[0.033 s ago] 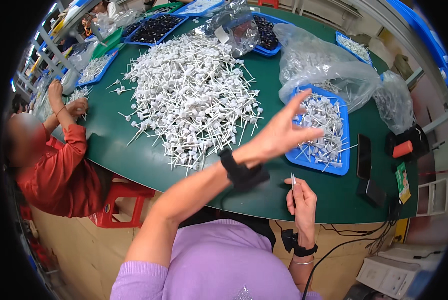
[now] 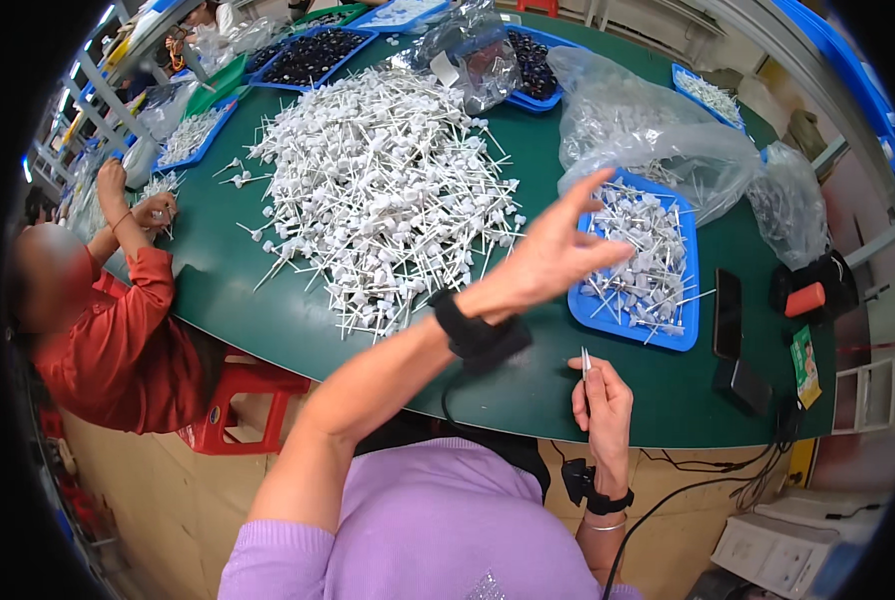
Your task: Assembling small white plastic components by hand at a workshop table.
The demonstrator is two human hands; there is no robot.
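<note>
The left hand hung with fingers spread apart and empty over the blue tray at three o'clock of the white stick pile, while the right hand, fingers closed, pinched one white stick at the counter edge.

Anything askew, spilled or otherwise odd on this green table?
Mostly orderly. The big heap of white sticks lies loose on the green table, with strays scattered off its left edge, and a few sticks poke over the rim of the blue tray. The left hand hovers above; the right hand pinches one stick.
</note>
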